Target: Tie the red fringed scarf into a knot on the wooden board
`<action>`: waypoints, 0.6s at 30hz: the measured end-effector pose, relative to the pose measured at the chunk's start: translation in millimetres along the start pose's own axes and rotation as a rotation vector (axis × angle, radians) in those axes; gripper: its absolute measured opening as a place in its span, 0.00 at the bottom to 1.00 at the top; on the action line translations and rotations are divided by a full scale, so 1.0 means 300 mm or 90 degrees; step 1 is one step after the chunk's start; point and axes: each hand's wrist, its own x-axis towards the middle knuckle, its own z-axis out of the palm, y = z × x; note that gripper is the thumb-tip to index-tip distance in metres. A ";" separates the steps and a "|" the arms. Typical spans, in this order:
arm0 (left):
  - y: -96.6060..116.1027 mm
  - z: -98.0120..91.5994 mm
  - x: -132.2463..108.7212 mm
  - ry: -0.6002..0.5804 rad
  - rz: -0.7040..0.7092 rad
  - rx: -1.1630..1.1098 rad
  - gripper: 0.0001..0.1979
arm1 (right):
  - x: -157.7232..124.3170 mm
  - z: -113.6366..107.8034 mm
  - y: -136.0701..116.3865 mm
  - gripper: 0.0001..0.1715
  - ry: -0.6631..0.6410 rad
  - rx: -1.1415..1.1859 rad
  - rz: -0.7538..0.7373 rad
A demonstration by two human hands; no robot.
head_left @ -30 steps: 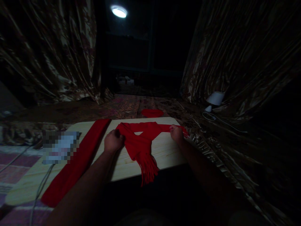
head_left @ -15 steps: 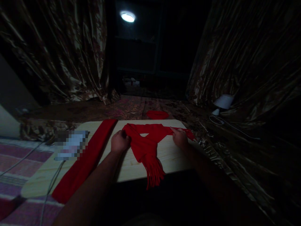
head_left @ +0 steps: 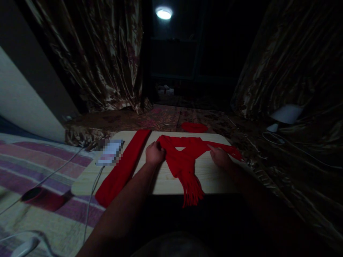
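Note:
A red fringed scarf (head_left: 184, 160) lies looped and crossed over itself on a pale wooden board (head_left: 160, 182), with a small gap in its loop. One fringed end hangs over the board's near edge; the other stretches to the right past the board's edge. My left hand (head_left: 155, 153) is closed on the scarf's left fold. My right hand (head_left: 220, 156) rests at the right-hand stretch, index finger extended onto the cloth; its other fingers are curled and dim. Left of my left hand lies a long folded red cloth (head_left: 124, 167).
A blurred-out device (head_left: 110, 152) with a cable lies on the board's left. Behind the board is another red item (head_left: 194, 127). A white lamp (head_left: 286, 114) stands at right. A red object (head_left: 45, 198) sits on the striped bedding (head_left: 69, 178). Curtains hang on both sides.
The view has turned left, so everything appears shifted right and more bedding shows. Both hands stay at about the same places on the scarf.

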 end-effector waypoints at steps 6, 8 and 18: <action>-0.020 0.013 0.009 -0.018 -0.012 0.003 0.22 | -0.007 -0.039 -0.017 0.32 -0.075 -0.059 -0.035; -0.026 0.018 0.014 -0.024 -0.010 0.005 0.23 | -0.001 -0.042 -0.019 0.33 -0.078 -0.074 -0.023; -0.015 0.001 0.007 -0.040 0.001 0.051 0.21 | 0.029 -0.077 -0.019 0.49 -0.107 -0.041 0.010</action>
